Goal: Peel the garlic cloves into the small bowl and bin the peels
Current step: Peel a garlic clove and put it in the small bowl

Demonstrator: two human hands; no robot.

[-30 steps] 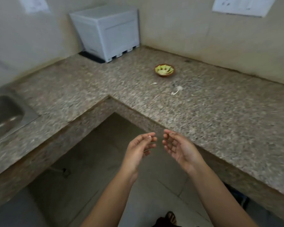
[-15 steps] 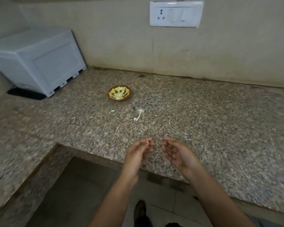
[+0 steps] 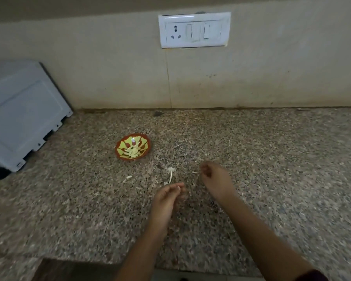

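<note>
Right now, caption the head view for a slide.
Left hand and right hand beside garlic peels on the counter, small bowl beyond.

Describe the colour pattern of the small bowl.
The small bowl is red-brown with yellow-green petal-like panels inside; the head view shows it best.

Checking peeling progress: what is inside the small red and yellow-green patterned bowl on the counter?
The small red and yellow-green patterned bowl holds a little heap of pale peeled garlic cloves. They cover part of its floor; anything beneath them is hidden.
</note>
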